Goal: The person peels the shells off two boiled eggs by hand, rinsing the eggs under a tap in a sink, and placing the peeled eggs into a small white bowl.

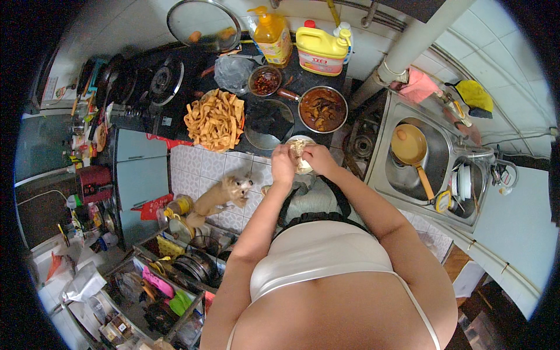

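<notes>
My left hand (284, 162) and my right hand (320, 158) meet over a small white bowl (306, 169) at the counter's front edge. Pale shredded food (300, 148) lies in the bowl, and the fingers of both hands pinch at it. Behind the bowl stands a pan of dark reddish-brown stew (323, 109). Left of the hands a round glass lid (269, 141) lies flat, with a heap of light-brown strips (214, 118) beyond it. A small bowl of red chili sauce (265, 81) stands behind the lid.
A yellow detergent jug (321, 51) and an orange pump bottle (272, 39) stand at the wall. At right, a yellowish pan (409, 144) sits in the steel sink (380, 170). A small dog (218, 194) is on the tiled floor at left, near a rack of pans (194, 267).
</notes>
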Action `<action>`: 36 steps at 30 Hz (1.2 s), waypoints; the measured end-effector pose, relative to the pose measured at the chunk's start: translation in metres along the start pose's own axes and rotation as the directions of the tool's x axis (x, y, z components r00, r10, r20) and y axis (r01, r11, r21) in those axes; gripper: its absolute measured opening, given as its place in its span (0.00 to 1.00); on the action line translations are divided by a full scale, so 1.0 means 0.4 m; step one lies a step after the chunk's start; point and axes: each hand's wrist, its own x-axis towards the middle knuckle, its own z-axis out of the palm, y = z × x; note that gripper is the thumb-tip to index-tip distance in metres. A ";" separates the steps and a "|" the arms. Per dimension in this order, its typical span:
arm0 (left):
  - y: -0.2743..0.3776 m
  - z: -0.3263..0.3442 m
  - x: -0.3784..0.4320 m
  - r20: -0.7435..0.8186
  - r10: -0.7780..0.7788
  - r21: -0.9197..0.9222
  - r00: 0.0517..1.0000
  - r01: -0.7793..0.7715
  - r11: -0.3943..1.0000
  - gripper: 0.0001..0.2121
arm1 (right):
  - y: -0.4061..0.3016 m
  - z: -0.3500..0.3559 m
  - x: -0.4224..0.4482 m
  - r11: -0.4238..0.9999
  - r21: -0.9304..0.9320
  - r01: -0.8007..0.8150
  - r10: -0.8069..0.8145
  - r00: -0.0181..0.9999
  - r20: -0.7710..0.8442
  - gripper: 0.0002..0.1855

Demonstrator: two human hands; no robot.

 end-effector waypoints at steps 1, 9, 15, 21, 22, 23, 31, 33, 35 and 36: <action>-0.011 -0.004 0.003 0.036 0.026 0.064 0.999 -0.029 0.998 0.05 | -0.001 -0.002 0.001 1.000 0.000 0.002 -0.002 1.000 0.001 0.11; 0.051 -0.047 0.009 0.014 0.239 0.031 0.971 -0.240 0.970 0.09 | 0.001 -0.028 0.009 0.992 0.099 0.073 -0.085 0.989 0.119 0.12; 0.020 -0.037 0.000 0.089 0.195 -0.252 0.977 -0.167 0.953 0.07 | 0.022 -0.017 0.013 0.834 0.419 -0.359 0.253 0.924 0.287 0.15; 0.005 -0.038 -0.001 0.101 -0.013 -0.191 0.995 0.032 0.981 0.07 | 0.032 -0.012 0.004 0.896 0.369 -0.247 0.220 0.969 0.114 0.15; 0.011 -0.040 0.001 0.055 0.140 -0.090 0.989 -0.134 0.987 0.08 | 0.035 -0.013 0.005 0.896 0.369 -0.247 0.221 0.969 0.112 0.15; 0.017 -0.040 0.004 0.026 0.293 0.017 0.956 -0.293 0.956 0.09 | 0.039 -0.014 0.006 0.899 0.350 -0.262 0.242 0.965 0.101 0.14; 0.030 -0.032 -0.003 0.245 0.024 -0.455 0.969 0.093 0.886 0.11 | -0.019 -0.033 -0.003 0.965 0.194 -0.175 0.183 0.983 -0.024 0.10; 0.036 -0.033 -0.002 0.287 -0.020 -0.478 0.958 0.162 0.864 0.11 | -0.012 -0.028 -0.003 0.969 0.181 -0.169 0.178 0.983 -0.035 0.11; 0.042 -0.034 -0.004 0.284 -0.030 -0.517 0.958 0.179 0.837 0.11 | -0.002 -0.025 -0.005 0.969 0.196 -0.150 0.162 0.985 -0.050 0.11; 0.041 -0.033 -0.004 0.283 -0.031 -0.516 0.959 0.179 0.837 0.11 | -0.003 -0.025 -0.005 0.969 0.211 -0.130 0.146 0.987 -0.064 0.11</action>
